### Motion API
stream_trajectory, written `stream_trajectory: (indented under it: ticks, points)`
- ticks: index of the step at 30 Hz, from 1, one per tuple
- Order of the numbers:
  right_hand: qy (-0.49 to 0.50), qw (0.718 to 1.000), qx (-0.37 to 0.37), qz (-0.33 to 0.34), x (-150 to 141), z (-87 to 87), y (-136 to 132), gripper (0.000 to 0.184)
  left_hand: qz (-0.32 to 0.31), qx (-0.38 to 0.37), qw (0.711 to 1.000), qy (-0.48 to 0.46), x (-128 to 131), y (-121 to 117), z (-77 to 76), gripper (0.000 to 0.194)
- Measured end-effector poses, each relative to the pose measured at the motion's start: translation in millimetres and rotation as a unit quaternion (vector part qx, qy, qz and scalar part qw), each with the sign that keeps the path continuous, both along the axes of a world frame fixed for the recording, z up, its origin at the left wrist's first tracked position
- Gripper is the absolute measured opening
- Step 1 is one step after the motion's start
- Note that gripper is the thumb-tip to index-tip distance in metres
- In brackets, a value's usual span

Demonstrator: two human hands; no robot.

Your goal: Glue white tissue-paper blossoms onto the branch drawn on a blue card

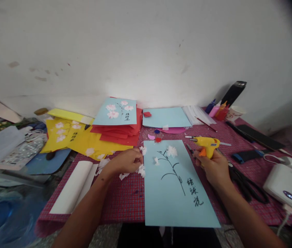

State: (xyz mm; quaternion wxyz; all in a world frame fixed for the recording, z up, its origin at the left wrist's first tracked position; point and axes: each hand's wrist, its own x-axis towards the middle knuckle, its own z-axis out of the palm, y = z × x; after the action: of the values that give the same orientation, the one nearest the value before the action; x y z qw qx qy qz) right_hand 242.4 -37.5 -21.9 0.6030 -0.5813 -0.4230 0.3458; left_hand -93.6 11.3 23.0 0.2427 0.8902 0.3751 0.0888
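Note:
My right hand [216,168] is wrapped round the grip of a yellow hot glue gun [207,143] with an orange trigger, its nozzle pointing left over the upper right edge of a light blue sheet [161,203]. On that sheet are a drawn black stem, black lettering, a white tissue-paper flower [172,151] and a smaller white tissue piece [156,161]. My left hand [129,161] is at the sheet's left edge, fingers curled together; what they hold, if anything, is hidden. Crumpled white tissue pieces [141,170] lie just beside and below its fingertips.
A finished flower card [115,112] tops a red paper stack, beside yellow sheets [84,139]. White folded paper [71,186] lies at left. Paint dabs [158,140] sit above the sheet. Black scissors [249,186], a white power bank [287,187], paint bottles [222,112] and a black flask [235,93] are right.

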Motion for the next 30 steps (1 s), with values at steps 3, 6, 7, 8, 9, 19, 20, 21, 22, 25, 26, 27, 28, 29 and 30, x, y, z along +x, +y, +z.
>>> stream_trajectory:
  ticks: [3,6,7,8,9,19,20,21,22,25,26,27,28,29,30]
  points:
    - [0.000,1.000,-0.002,0.003,-1,0.6,0,0.022,0.013,-0.007,1.000,-0.019,-2,3,-0.3,0.018]
    - [0.004,1.000,0.001,0.010,-2,2.0,0,0.021,0.033,0.001,0.999,-0.023,-2,4,-2.0,0.017]
    - [0.004,1.000,0.000,0.010,-2,2.5,0,0.021,0.038,0.007,0.999,-0.022,-1,4,-2.8,0.017]
    - [0.003,1.000,0.000,0.010,-2,3.0,0,0.020,0.041,0.014,0.999,-0.021,-1,4,-3.5,0.017]
    - [0.001,1.000,0.000,0.011,-2,3.3,0,0.020,0.042,0.021,0.999,-0.021,0,4,-4.2,0.017]
    - [0.007,1.000,-0.004,0.019,-2,1.8,1,0.024,-0.016,0.046,0.999,-0.003,12,0,-7.9,0.019]
    - [0.008,1.000,-0.004,0.020,-2,2.5,1,0.024,-0.018,0.043,0.999,-0.001,13,-1,-8.5,0.019]
    - [0.008,1.000,-0.003,0.021,-3,3.3,1,0.024,-0.017,0.040,0.999,-0.001,12,0,-9.0,0.019]
    - [0.008,1.000,-0.002,0.022,-3,4.2,0,0.024,-0.015,0.037,0.999,-0.004,12,0,-9.1,0.019]
    - [0.002,1.000,0.000,0.022,-4,5.8,0,0.025,-0.001,0.014,1.000,-0.025,8,3,-7.1,0.018]
    - [0.000,1.000,-0.001,0.021,-3,5.6,0,0.026,0.009,0.002,0.999,-0.036,7,4,-5.7,0.018]
    - [-0.003,1.000,-0.002,0.019,-3,5.1,0,0.026,0.022,-0.010,0.999,-0.049,5,5,-4.0,0.017]
    - [-0.006,1.000,-0.003,0.018,-3,4.2,0,0.027,0.036,-0.021,0.997,-0.062,3,5,-2.3,0.017]
    - [-0.015,1.000,-0.001,0.013,-3,3.1,0,0.027,0.048,-0.031,0.995,-0.076,2,5,-0.5,0.017]
    - [-0.025,1.000,0.004,0.005,-2,2.1,0,0.028,0.057,-0.039,0.993,-0.091,1,5,1.0,0.017]
